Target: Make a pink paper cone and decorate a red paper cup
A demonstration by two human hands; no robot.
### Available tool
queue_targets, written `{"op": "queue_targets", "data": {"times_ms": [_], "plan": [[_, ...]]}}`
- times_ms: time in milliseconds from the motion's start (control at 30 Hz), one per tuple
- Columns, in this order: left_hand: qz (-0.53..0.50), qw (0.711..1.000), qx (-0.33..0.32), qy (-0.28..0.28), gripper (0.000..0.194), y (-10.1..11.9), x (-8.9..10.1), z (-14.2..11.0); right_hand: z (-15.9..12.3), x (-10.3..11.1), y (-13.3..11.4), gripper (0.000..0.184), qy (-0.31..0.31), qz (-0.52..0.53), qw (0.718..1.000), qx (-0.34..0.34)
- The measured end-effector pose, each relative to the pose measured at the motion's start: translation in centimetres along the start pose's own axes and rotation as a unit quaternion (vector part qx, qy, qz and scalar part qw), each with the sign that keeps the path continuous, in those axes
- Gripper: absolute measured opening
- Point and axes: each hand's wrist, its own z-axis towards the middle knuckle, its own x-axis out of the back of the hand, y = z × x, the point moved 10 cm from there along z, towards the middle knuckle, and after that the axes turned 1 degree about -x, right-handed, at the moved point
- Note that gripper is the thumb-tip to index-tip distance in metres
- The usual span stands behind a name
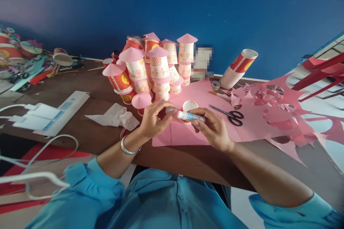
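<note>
Glue tube (188,116) held flat over pink paper (200,94), right hand (213,128) gripping body so it stays steady. Left hand (153,118) pinches cap end (168,110) (looks like twisting). Small cup (189,106) sits just behind tube. Scissors (231,116) lie near. Pink-roofed cup towers (154,68) stand further back on brown bench (94,121). Blue wall (242,14) behind.

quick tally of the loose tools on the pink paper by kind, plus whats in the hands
Scissors: 1
Tape roll: 1
Pencil: 1
Glue tube, held by both the left hand and the right hand: 1
Total: 4
</note>
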Motion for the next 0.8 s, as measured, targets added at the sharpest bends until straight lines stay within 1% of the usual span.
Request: {"op": "queue_targets", "data": {"times_ms": [33,67,133,200,267,333,400,467,533,600,633,733,767,800], "plan": [[0.026,1.000,-0.001,-0.009,0.008,-0.3,-0.3,0.0,0.0,0.1,0.1,0.039,0.010,0.003,1.000,0.003],[0.050,0.999,0.003,-0.018,0.006,-0.7,-0.7,-0.1,0.0,0.3,0.1,0.038,0.023,0.001,1.000,0.005],[0.095,0.994,0.013,-0.046,0.011,-1.9,-1.6,-0.4,0.0,0.7,0.3,0.037,0.044,-0.007,0.999,0.004],[0.134,0.985,0.043,-0.101,0.015,-3.4,-2.9,-0.9,0.0,0.8,0.4,0.036,0.050,-0.014,0.999,0.000],[0.171,0.967,0.088,-0.169,0.018,-4.9,-4.3,-1.6,0.0,0.6,0.4,0.036,0.042,-0.015,0.999,-0.001],[0.201,0.945,0.132,-0.221,0.018,-6.0,-5.2,-2.3,0.0,0.2,0.3,0.036,0.028,-0.017,0.999,-0.001],[0.223,0.926,0.163,-0.257,0.016,-6.6,-5.8,-2.7,-0.1,-0.3,0.3,0.037,0.012,-0.024,1.000,-0.005],[0.236,0.914,0.177,-0.279,0.017,-6.9,-6.1,-3.0,-0.2,-0.8,0.4,0.038,-0.006,-0.029,1.000,-0.007],[0.241,0.916,0.173,-0.272,0.023,-6.8,-5.9,-2.9,-0.3,-1.1,0.5,0.039,-0.016,-0.023,1.000,-0.007],[0.239,0.930,0.146,-0.238,0.029,-6.2,-5.3,-2.4,-0.5,-1.0,0.8,0.038,-0.002,-0.005,1.000,-0.007],[0.236,0.940,0.125,-0.215,0.028,-5.7,-4.9,-2.2,-0.6,-0.8,1.0,0.037,0.014,0.007,1.000,-0.009],[0.189,0.970,0.042,-0.148,0.015,-3.2,-3.4,-1.3,-1.0,0.0,1.5,0.033,0.072,0.033,0.997,-0.009],[0.155,0.979,0.019,-0.129,0.014,-2.3,-2.8,-1.0,-1.1,0.3,1.5,0.031,0.086,0.031,0.996,-0.001],[0.111,0.987,0.004,-0.113,0.016,-1.5,-2.3,-0.8,-1.1,0.4,1.3,0.028,0.094,0.021,0.995,0.011]]}}
